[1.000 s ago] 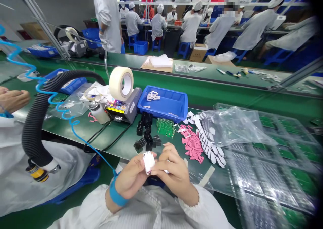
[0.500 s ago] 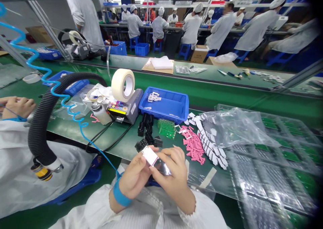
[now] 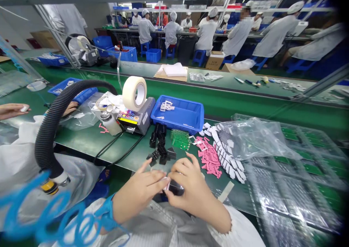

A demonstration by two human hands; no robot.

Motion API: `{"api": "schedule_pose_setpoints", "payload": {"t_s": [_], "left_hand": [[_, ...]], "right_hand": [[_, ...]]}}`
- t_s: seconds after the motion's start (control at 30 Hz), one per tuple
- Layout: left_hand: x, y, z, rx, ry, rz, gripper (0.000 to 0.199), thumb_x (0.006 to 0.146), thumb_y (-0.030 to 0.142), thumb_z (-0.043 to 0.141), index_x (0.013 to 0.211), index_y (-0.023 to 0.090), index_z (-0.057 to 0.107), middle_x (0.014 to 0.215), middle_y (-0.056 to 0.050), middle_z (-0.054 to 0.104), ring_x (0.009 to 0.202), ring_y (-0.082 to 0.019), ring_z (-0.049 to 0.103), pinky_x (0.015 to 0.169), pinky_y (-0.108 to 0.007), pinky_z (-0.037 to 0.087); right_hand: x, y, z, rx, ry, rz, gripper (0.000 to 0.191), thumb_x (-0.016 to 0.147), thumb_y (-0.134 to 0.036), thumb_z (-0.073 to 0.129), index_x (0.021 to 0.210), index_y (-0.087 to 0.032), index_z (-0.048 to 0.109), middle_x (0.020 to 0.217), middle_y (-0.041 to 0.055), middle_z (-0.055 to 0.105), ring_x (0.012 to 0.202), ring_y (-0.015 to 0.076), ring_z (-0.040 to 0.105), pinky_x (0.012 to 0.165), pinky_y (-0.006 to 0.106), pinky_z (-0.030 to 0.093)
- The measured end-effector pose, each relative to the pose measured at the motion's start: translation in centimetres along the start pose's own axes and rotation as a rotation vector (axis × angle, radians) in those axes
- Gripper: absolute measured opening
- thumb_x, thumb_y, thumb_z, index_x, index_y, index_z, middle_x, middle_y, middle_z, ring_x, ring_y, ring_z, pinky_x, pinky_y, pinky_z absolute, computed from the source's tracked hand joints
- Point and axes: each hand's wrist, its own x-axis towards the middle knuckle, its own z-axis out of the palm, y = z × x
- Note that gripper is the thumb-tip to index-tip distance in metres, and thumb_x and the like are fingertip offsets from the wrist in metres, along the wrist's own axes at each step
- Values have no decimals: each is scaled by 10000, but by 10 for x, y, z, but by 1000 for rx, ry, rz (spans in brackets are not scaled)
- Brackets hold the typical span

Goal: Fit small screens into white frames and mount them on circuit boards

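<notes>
Head: left hand (image 3: 139, 193) beside right hand (image 3: 195, 199)

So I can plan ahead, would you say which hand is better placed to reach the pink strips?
Probably the right hand: it lies beside the pink strips, while the left hand is farther away.

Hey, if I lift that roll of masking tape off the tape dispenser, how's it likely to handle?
The roll of masking tape is probably light for its size, since its middle looks hollow. The wound layers look tight, so it should feel stiff rather than floppy. It stands on edge on the tape dispenser, so it would likely roll if knocked off.
</notes>
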Motion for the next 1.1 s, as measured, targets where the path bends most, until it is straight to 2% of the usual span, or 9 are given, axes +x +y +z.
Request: {"api": "schedule_pose_setpoints", "payload": {"t_s": [0.1,0.23,0.37,0.47,0.53,0.67,0.83,0.97,1.1], "left_hand": [[-11,-6,-2,-52,22,-66,316,768,131,587,1029,276,694,1078,-91,701,1052,-234,618,1136,-460,138],[-33,-25,-12,-256,247,-251,270,665,101,699,866,276,742,962,-37,737,1025,-223,636,1137,-425,181],[-72,-72,-37,-763,713,-528,207,759,99,613,918,178,721,932,-65,744,990,-193,656,1031,-361,402],[-109,-110,-65,-1138,1174,-421,371,859,45,421,1146,186,609,881,-42,749,889,-150,688,897,-329,527],[-132,-127,-80,-1270,1293,-340,451,887,56,367,1293,217,481,896,-30,749,869,-143,694,840,-293,561],[-158,-143,-93,-1371,1278,-255,481,904,124,387,1365,262,386,1040,-70,721,921,-185,684,892,-346,542],[-161,-160,-101,-1440,1269,-87,498,918,139,352,1394,283,328,1059,-73,714,931,-187,679,971,-383,478],[-140,-164,-97,-1485,1268,-125,491,924,152,340,1403,258,312,955,-70,744,901,-169,690,924,-333,510],[-100,-136,-71,-1549,1164,-262,408,913,110,342,1290,164,490,943,-114,741,905,-186,690,918,-368,509]], "right_hand": [[4,-5,10,99,-96,38,70,631,-212,662,664,-202,602,667,-24,539,754,174,498,978,519,264],[22,-9,39,466,-218,182,93,626,-230,724,657,-196,644,687,-23,561,721,155,497,906,442,331],[63,-2,78,1106,-180,659,103,676,-261,714,691,-173,663,674,-19,579,655,118,508,700,286,401],[99,6,106,1246,-74,877,139,785,-301,631,792,-162,630,672,-38,556,543,68,480,579,225,397],[118,8,121,1309,-16,1003,158,831,-309,601,847,-152,596,678,-47,534,502,52,458,526,204,396],[143,6,141,1384,103,1194,198,895,-322,544,935,-128,560,760,-20,549,552,65,494,497,199,434],[157,2,149,1420,212,1277,216,902,-321,537,1006,-133,560,866,12,582,641,87,551,545,222,485],[165,2,147,1415,215,1292,177,907,-301,527,931,-129,562,780,-13,559,570,69,507,504,201,446],[152,-18,126,1415,148,1150,204,834,-292,592,699,-150,536,612,-62,474,470,46,389,487,193,357]]}}
